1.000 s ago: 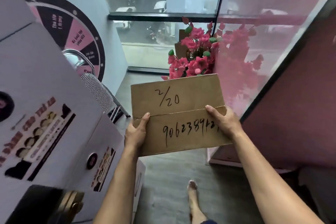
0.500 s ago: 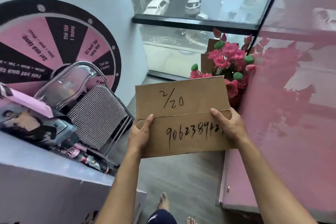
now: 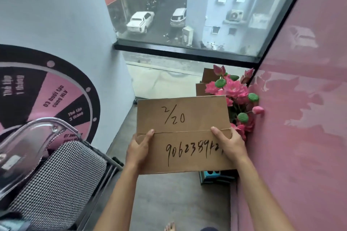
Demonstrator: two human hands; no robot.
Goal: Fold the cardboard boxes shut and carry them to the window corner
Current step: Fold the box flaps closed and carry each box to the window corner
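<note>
A closed cardboard box is gripped at both sides by the left hand and right hand; it should be kept level and lowered beside the flowers ahead.

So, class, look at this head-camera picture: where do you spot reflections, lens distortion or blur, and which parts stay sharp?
Head view: the glossy pink wall mirrors the flowers and a car outside; wide-angle bending curves the white wall and window frame; the chrome chair back near the lens looks soft with glare; the writing on the cardboard box, gripped by left hand and right hand, reads sharply.
</note>
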